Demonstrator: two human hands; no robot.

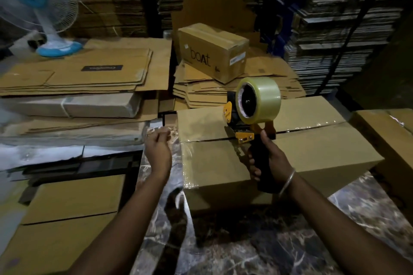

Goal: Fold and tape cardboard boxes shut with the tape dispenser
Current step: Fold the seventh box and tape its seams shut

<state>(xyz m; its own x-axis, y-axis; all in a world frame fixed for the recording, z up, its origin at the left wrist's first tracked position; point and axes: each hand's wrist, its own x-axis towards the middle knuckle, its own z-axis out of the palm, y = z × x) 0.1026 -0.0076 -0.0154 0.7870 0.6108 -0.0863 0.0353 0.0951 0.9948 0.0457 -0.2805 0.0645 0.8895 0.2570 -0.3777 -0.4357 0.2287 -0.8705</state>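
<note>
The right hand grips the black handle of the tape dispenser, fingers curled tight round it, a metal bangle on the wrist. The dispenser stands with its nose down on the centre seam of the box, about a third of the way in from the box's left end, its clear tape roll upright above. The box lies on a dark marbled surface, flaps folded shut; shiny tape shows along the seam to the right of the dispenser and down the left end face. The left hand hangs just beside the box's left top corner, fingers loosely curled with thumb and fingertips close together (whether they pinch a tape end I cannot tell). Behind sit flat cardboard stacks, a printed carton, a second box at right, and a fan.
</note>
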